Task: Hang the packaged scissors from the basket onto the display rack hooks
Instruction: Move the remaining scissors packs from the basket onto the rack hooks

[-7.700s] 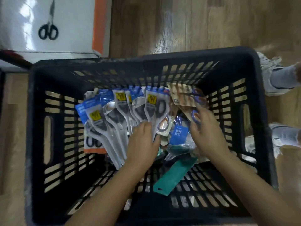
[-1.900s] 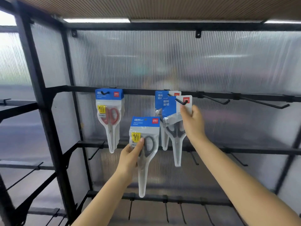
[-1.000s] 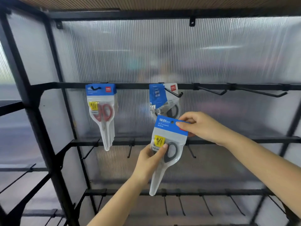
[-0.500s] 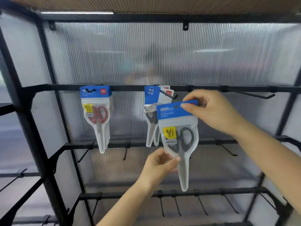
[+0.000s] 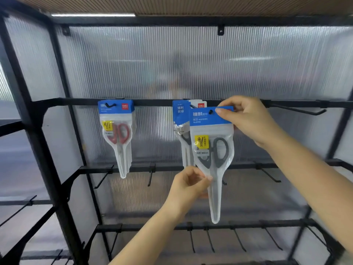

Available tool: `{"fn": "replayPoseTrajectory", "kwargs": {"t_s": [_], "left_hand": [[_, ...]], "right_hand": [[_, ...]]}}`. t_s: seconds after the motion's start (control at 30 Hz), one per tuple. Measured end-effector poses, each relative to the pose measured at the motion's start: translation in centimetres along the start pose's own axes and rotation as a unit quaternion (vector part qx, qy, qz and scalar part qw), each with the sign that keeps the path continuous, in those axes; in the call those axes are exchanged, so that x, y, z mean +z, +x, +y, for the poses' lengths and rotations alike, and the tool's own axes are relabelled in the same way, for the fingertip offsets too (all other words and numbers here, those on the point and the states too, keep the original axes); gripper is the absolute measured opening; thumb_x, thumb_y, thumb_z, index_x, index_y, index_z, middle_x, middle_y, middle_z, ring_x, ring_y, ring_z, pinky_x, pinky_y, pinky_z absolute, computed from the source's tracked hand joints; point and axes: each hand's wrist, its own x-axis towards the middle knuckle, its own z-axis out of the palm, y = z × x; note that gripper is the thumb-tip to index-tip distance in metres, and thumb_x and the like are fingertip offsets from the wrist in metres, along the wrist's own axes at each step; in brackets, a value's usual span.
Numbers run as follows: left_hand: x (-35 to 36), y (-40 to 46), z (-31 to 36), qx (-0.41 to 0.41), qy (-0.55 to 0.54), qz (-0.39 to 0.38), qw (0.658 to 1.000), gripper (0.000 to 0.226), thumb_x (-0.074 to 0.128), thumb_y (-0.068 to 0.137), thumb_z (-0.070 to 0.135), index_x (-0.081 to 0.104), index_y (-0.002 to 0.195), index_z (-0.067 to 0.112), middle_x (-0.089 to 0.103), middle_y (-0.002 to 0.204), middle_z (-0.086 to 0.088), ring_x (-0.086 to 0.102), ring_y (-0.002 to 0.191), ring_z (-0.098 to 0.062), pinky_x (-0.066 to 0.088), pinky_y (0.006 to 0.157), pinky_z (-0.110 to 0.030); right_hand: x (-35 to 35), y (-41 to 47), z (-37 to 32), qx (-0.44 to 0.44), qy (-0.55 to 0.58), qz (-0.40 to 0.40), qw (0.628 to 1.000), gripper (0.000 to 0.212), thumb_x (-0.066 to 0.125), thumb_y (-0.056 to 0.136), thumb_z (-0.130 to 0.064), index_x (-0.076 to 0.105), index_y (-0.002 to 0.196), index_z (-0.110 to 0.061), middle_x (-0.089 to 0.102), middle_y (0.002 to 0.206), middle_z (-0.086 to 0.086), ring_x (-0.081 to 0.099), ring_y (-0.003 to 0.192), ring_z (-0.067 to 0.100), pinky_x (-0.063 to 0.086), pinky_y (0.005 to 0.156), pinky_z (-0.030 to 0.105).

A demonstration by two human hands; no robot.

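Two hands on one grey-handled scissors pack (image 5: pixel 211 150), held upright before the display rack (image 5: pixel 57 169), just below its top rail. Right hand (image 5: pixel 248 121): grip pinched on the blue header, beside the hang hole. Left hand (image 5: pixel 188 185): grip pinched on the pack's lower left edge. Red-handled pack (image 5: pixel 117 134) hangs on a hook toward the rail's left end; another pack (image 5: pixel 180 119) hangs just behind the held one. Bare hook (image 5: pixel 298 110) right of the hands.

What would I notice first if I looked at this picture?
A packet of grey-handled scissors in the middle, its blue top pinched by the right hand and its lower edge by the left hand. To the left, a packet of red-handled scissors hangs on the black rack.
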Motion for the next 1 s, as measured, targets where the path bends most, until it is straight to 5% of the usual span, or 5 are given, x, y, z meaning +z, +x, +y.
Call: {"fn": "replayPoseTrajectory", "kwargs": {"t_s": [0.33, 0.6, 0.73, 0.87, 1.0], "left_hand": [[-1.6, 3.9, -1.7, -0.024, 0.020, 0.080, 0.996, 0.019, 0.061, 0.090, 0.019, 0.059, 0.074, 0.010, 0.063, 0.081, -0.011, 0.061, 0.079, -0.023, 0.056, 0.082, -0.043], [-3.7, 8.9, -2.1, -0.046, 0.035, 0.132, 0.990, 0.019, 0.061, 0.091, 0.021, 0.055, 0.079, 0.007, 0.060, 0.076, -0.007, 0.060, 0.071, -0.017, 0.054, 0.068, -0.026], [-4.4, 10.8, -2.1, -0.057, 0.059, 0.152, 0.985, 0.019, 0.062, 0.090, 0.022, 0.055, 0.082, 0.007, 0.060, 0.076, -0.006, 0.060, 0.075, -0.019, 0.055, 0.081, -0.037], [-4.4, 11.9, -2.5, -0.073, 0.084, 0.167, 0.980, 0.019, 0.062, 0.091, 0.025, 0.056, 0.082, 0.008, 0.062, 0.081, -0.009, 0.062, 0.083, -0.026, 0.055, 0.086, -0.045], [-4.1, 12.8, -2.6, -0.078, 0.121, 0.189, 0.971, 0.019, 0.059, 0.092, 0.027, 0.056, 0.085, 0.009, 0.059, 0.078, -0.002, 0.058, 0.075, -0.017, 0.052, 0.083, -0.035]], "right_hand": [[2.8, 2.2, 3.6, -0.058, -0.108, 0.073, 0.990, 0.007, 0.063, 0.088, -0.014, 0.065, 0.094, -0.011, 0.060, 0.083, -0.006, 0.050, 0.064, -0.009, 0.035, 0.058, 0.005], [5.3, 5.2, 5.4, -0.079, -0.228, 0.085, 0.967, 0.015, 0.061, 0.086, -0.006, 0.061, 0.100, -0.010, 0.059, 0.101, 0.001, 0.054, 0.090, 0.015, 0.040, 0.072, 0.025], [5.8, 6.1, 5.7, -0.085, -0.296, 0.065, 0.949, 0.020, 0.057, 0.088, -0.007, 0.058, 0.108, -0.009, 0.055, 0.109, 0.004, 0.053, 0.101, 0.020, 0.048, 0.077, 0.038], [6.0, 6.3, 6.7, -0.098, -0.322, 0.059, 0.940, 0.032, 0.053, 0.093, -0.011, 0.053, 0.125, -0.011, 0.052, 0.120, 0.004, 0.050, 0.112, 0.021, 0.048, 0.081, 0.035], [6.3, 5.7, 7.8, -0.118, -0.336, 0.029, 0.934, 0.050, 0.048, 0.097, -0.013, 0.033, 0.144, -0.010, 0.035, 0.146, 0.006, 0.036, 0.132, 0.022, 0.039, 0.101, 0.034]]}}
